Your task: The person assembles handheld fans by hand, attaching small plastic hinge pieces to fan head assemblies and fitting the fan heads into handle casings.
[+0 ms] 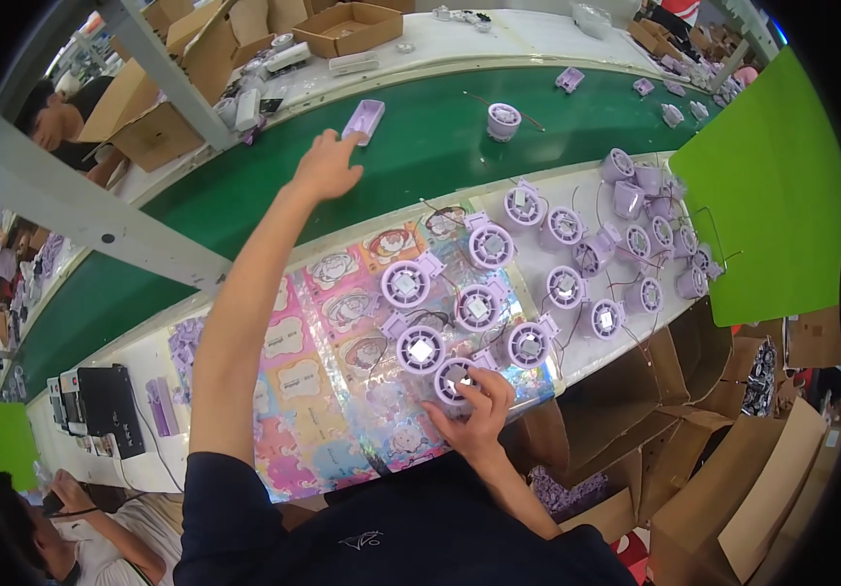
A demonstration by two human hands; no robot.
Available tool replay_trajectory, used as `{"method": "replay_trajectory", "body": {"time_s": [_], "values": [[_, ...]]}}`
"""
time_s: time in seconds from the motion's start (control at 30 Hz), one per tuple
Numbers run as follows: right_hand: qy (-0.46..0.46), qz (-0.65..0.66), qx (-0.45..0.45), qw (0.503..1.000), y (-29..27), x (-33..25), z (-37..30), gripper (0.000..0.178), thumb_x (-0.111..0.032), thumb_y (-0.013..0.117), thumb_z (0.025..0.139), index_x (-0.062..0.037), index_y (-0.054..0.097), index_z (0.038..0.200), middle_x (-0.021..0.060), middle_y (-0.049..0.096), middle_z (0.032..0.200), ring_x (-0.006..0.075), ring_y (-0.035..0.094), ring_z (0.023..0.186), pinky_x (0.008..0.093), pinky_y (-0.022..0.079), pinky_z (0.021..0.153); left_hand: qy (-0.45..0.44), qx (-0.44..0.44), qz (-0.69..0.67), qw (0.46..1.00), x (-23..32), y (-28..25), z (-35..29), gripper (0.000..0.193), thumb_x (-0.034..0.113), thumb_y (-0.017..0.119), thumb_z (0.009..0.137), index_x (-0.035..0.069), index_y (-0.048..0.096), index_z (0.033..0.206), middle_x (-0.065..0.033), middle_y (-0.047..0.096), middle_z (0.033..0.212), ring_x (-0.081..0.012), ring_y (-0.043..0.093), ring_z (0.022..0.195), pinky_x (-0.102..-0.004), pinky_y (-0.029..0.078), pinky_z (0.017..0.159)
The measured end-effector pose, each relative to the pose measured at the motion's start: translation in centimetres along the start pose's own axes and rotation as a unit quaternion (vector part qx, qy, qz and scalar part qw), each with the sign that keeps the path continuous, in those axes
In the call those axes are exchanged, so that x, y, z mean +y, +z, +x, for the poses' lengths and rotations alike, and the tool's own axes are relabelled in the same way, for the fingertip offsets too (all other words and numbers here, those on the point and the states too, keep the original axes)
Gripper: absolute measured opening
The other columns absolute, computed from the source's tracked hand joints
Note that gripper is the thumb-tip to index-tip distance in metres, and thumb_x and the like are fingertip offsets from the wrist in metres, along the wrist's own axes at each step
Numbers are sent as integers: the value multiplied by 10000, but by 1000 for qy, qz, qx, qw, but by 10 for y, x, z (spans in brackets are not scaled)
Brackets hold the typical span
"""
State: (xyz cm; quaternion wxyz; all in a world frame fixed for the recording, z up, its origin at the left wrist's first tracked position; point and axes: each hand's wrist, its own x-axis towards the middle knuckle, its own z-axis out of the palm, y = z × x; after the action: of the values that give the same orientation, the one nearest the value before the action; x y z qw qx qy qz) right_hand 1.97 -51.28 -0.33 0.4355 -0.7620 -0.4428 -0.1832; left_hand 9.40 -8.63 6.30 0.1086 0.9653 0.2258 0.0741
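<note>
My left hand [327, 166] reaches out over the green conveyor belt, its thumb spread away from the fingers. Its fingertips touch the near end of a lilac rectangular plastic shell [366, 119] lying on the belt. Close to my body, my right hand [479, 415] grips a round lilac fan housing [455, 379] with a pale square at its centre, thumb and fingers on either side of the rim. Around it stand several similar housings, among them one [420, 349] just to the left and another [530, 344] to the right, with thin wires trailing from them.
Colourful printed sheets [298, 381] cover part of the white bench. More housings crowd its right end, beside a bright green panel [777, 195]. Another round lilac unit [503, 121] rides the belt. A metal post [98, 210] slants at left; cardboard boxes [674, 469] stand below right.
</note>
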Motion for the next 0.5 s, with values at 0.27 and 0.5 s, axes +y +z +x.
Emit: {"method": "replay_trajectory", "body": {"time_s": [0.27, 0.5], "values": [[3, 2, 16, 1000, 5, 1, 0, 516, -144, 886, 629, -123, 616, 1069, 88, 616, 1195, 310, 592, 1057, 395, 497, 872, -63, -14, 30, 997, -39, 35, 42, 692, 69, 577, 829, 323, 470, 1464, -235, 484, 1445, -418, 486, 1325, -494, 431, 1084], [-1, -4, 26, 1000, 3, 1, 1, 522, -149, 880, 632, -118, 617, 1081, 85, 616, 1192, 308, 594, 1061, 398, 496, 875, -59, 39, 30, 997, -19, 26, 27, 259, 198, 659, 888, 161, 654, 1145, -129, 655, 1108, -332, 623, 1105, -444, 517, 952]]}}
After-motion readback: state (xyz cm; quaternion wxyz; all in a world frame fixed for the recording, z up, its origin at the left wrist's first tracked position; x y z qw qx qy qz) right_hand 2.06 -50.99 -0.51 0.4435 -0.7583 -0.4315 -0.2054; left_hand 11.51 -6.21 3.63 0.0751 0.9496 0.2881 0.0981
